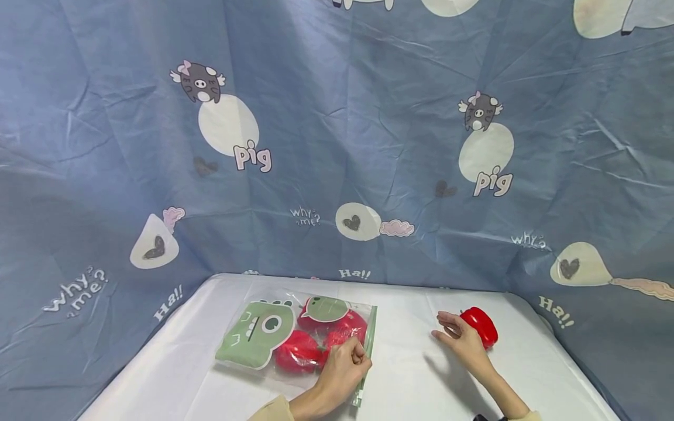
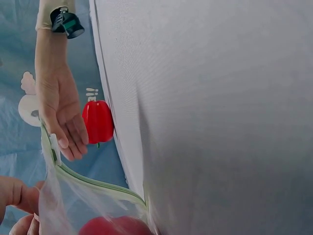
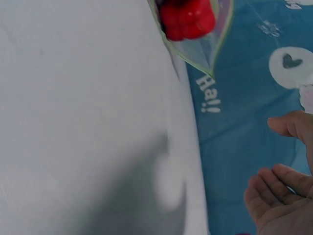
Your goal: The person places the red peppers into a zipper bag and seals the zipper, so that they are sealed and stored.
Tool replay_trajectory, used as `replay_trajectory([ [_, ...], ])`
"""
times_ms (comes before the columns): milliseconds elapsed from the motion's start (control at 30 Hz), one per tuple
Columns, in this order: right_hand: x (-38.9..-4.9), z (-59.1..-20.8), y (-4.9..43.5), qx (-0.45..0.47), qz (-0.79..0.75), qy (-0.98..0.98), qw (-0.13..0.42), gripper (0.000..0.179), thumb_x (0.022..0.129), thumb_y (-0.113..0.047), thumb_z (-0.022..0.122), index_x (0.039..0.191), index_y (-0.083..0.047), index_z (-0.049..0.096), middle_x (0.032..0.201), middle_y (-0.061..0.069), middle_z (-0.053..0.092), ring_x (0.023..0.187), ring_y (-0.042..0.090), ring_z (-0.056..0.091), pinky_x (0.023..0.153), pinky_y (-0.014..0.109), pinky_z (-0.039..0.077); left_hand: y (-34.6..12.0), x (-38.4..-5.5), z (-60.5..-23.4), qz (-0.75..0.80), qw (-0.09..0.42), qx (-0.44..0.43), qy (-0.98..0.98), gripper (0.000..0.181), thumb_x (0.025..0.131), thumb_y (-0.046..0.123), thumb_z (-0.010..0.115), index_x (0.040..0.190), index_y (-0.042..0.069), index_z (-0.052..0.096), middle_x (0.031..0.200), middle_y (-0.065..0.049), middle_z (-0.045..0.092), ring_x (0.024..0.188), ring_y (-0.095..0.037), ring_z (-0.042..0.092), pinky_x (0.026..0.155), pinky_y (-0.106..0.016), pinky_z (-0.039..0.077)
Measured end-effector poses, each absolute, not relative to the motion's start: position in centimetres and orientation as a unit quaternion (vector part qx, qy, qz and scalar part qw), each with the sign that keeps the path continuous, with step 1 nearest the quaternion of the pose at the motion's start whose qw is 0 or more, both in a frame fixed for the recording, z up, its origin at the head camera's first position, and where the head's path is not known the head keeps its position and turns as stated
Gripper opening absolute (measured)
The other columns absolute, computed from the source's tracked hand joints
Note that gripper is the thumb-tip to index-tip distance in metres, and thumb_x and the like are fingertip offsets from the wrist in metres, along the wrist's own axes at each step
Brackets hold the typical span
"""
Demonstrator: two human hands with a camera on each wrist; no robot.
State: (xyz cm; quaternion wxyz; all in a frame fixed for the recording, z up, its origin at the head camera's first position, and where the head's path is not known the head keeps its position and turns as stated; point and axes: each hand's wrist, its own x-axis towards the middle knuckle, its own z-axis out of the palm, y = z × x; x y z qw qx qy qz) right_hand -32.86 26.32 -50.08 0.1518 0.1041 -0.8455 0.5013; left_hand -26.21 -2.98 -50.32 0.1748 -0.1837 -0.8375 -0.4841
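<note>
A clear zip bag (image 1: pixel 371 333) with a green monster print lies on the left of the table. Several red bell peppers (image 1: pixel 297 351) show through its plastic. My left hand (image 1: pixel 342 371) pinches the bag's upper layer near the green zip edge; in the left wrist view the mouth (image 2: pixel 98 183) gapes. To the right, my right hand (image 1: pixel 466 345) hovers over the table with fingers loosely extended and nothing in its grasp. Just beyond it sits a single red bell pepper (image 1: pixel 480 326), partly covered by the hand. The right wrist view shows a pepper (image 3: pixel 188 19) inside the bag.
White cloth covers the table (image 1: pixel 405 351), whose rounded far corners meet a blue printed curtain (image 1: pixel 337 146). A dark shadow (image 3: pixel 142 191) of the right hand falls on the cloth.
</note>
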Motion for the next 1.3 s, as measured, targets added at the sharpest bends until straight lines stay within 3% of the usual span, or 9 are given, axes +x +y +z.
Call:
replay_trajectory([
  [167,-32.5,-49.0,28.1,0.084,0.493,-0.853,0.148,0.053,0.082,-0.021,0.075,0.127,0.000,0.056,0.126,0.018,0.062,0.113,0.016,0.061,0.091,0.016,0.047,-2.9,-26.2,-50.4,-0.484,0.173,-0.186,-0.838,0.016,0.074,0.003,0.062,0.069,0.015,0.053,0.055,0.014,0.044,0.051,0.006,0.037,0.047,-0.014,0.035],
  [300,-32.2,-48.3,29.1,0.080,0.505,-0.848,0.139,0.057,0.083,-0.025,0.075,0.130,0.000,0.053,0.131,0.019,0.058,0.109,-0.003,0.057,0.091,0.013,0.046,-2.9,-26.3,-50.5,-0.483,0.179,-0.184,-0.837,0.016,0.074,0.003,0.062,0.069,0.014,0.053,0.055,0.014,0.044,0.052,0.006,0.038,0.048,-0.015,0.037],
  [367,-32.2,-48.1,29.4,0.076,0.501,-0.851,0.138,0.058,0.083,-0.027,0.074,0.130,-0.001,0.053,0.132,0.018,0.057,0.109,-0.006,0.056,0.091,0.012,0.045,-3.0,-26.3,-50.5,-0.483,0.183,-0.182,-0.837,0.016,0.074,0.002,0.062,0.070,0.014,0.052,0.055,0.014,0.044,0.051,0.006,0.038,0.048,-0.014,0.037],
  [667,-32.3,-47.6,30.7,0.032,0.431,-0.885,0.171,0.060,0.084,-0.033,0.073,0.133,-0.008,0.052,0.132,0.016,0.059,0.116,0.014,0.054,0.086,0.002,0.035,-3.0,-26.3,-50.4,-0.484,0.170,-0.184,-0.838,0.015,0.075,0.004,0.061,0.070,0.016,0.052,0.055,0.016,0.043,0.050,0.007,0.037,0.046,-0.014,0.035],
  [900,-32.3,-47.7,31.8,0.024,0.428,-0.885,0.182,0.065,0.085,-0.031,0.072,0.137,-0.003,0.047,0.136,0.021,0.053,0.125,0.035,0.049,0.087,0.000,0.032,-3.0,-26.4,-50.4,-0.478,0.179,-0.186,-0.839,0.016,0.075,0.004,0.061,0.070,0.016,0.052,0.055,0.016,0.042,0.051,0.007,0.037,0.047,-0.014,0.036],
  [967,-32.3,-47.8,32.1,0.022,0.423,-0.887,0.181,0.066,0.085,-0.032,0.072,0.138,-0.002,0.046,0.137,0.022,0.052,0.126,0.036,0.047,0.089,0.003,0.034,-3.0,-26.4,-50.5,-0.478,0.181,-0.187,-0.839,0.016,0.075,0.004,0.061,0.069,0.016,0.052,0.055,0.016,0.042,0.051,0.007,0.037,0.048,-0.014,0.036],
  [1100,-32.5,-48.1,32.6,0.008,0.413,-0.893,0.177,0.068,0.085,-0.032,0.072,0.139,-0.001,0.043,0.139,0.023,0.049,0.129,0.039,0.045,0.102,0.027,0.041,-2.9,-26.4,-50.5,-0.479,0.185,-0.189,-0.837,0.016,0.075,0.003,0.061,0.069,0.016,0.052,0.055,0.016,0.043,0.051,0.007,0.037,0.047,-0.014,0.036],
  [1200,-32.5,-48.4,32.9,-0.002,0.417,-0.893,0.168,0.071,0.085,-0.031,0.072,0.140,0.001,0.040,0.141,0.025,0.044,0.132,0.044,0.041,0.105,0.047,0.036,-2.9,-26.4,-50.4,-0.481,0.182,-0.188,-0.837,0.016,0.075,0.003,0.061,0.069,0.015,0.052,0.055,0.016,0.043,0.051,0.007,0.037,0.047,-0.014,0.036],
  [1300,-32.5,-48.6,33.2,-0.008,0.427,-0.890,0.161,0.073,0.085,-0.029,0.072,0.140,0.004,0.037,0.143,0.027,0.041,0.133,0.047,0.037,0.106,0.053,0.033,-2.9,-26.4,-50.4,-0.484,0.175,-0.188,-0.837,0.016,0.075,0.003,0.061,0.069,0.015,0.052,0.055,0.016,0.042,0.050,0.007,0.037,0.047,-0.014,0.035],
])
